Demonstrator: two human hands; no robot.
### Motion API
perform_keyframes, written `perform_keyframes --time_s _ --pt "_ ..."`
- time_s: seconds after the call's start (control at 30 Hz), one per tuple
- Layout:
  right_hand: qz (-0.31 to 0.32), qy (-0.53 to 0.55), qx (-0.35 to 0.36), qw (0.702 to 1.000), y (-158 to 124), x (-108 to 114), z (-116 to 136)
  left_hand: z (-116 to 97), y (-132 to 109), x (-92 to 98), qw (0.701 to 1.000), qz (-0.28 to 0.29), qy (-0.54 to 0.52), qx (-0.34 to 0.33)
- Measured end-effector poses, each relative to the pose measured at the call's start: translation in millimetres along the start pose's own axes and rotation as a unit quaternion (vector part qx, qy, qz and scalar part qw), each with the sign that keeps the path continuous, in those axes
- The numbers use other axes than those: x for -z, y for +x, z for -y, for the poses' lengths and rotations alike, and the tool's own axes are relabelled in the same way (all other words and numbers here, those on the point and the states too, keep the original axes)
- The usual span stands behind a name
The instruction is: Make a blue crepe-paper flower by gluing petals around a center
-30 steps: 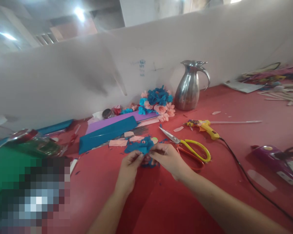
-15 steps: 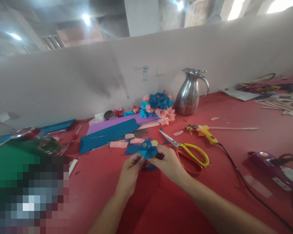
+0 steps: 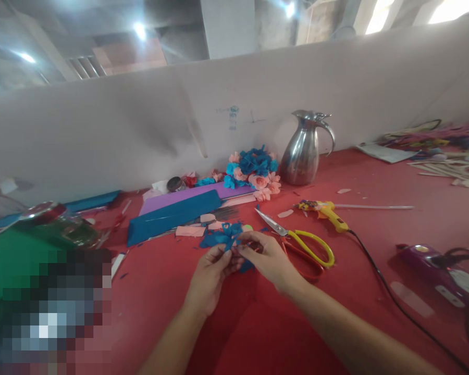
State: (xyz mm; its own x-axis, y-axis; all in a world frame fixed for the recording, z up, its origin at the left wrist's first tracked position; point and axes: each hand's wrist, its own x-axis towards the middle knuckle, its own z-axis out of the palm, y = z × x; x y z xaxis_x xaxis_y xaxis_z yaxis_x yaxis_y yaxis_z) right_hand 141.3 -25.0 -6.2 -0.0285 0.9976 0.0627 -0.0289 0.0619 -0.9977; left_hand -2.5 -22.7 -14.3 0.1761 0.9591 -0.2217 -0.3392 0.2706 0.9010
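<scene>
My left hand [image 3: 209, 273] and my right hand [image 3: 266, 256] meet over the red table [image 3: 367, 245], both pinched on a blue paper flower [image 3: 225, 237] held just above the surface. The fingers of both hands are closed on its petals. Blue paper scraps lie right behind and under the flower. Yellow-handled scissors [image 3: 300, 240] lie just right of my right hand, blades pointing away to the left.
A yellow glue gun [image 3: 328, 211] with a black cord lies right of the scissors. A steel jug [image 3: 305, 148] and a bunch of blue and pink paper flowers [image 3: 254, 169] stand by the white wall. Blue and purple sheets [image 3: 175, 208] lie left; a purple device [image 3: 437, 265] sits far right.
The flower has been turned and drawn closer between my fingers; its open face, seen half a second ago, is now folded down. My hands stay in the same spot.
</scene>
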Motion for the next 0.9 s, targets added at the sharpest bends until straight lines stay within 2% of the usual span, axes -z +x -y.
perform_keyframes --time_s 0.27,0.67,0.77,0.9 --pt "0.032 0.130 -0.030 0.991 -1.4 -0.2 3.6 -0.7 -5.4 -5.1 0.999 0.021 -0.019 0.025" --pt "0.044 0.094 0.001 0.995 -0.4 -1.6 -0.1 -1.3 -6.6 -4.8 0.999 0.024 -0.022 0.027" --pt "0.015 0.096 0.005 0.995 -1.8 -2.2 1.5 -2.2 -6.7 -6.0 0.999 0.023 -0.018 0.027" --pt "-0.076 0.045 0.044 0.995 -8.0 -4.3 6.8 -2.5 -5.8 -6.3 1.000 0.007 -0.011 0.011"
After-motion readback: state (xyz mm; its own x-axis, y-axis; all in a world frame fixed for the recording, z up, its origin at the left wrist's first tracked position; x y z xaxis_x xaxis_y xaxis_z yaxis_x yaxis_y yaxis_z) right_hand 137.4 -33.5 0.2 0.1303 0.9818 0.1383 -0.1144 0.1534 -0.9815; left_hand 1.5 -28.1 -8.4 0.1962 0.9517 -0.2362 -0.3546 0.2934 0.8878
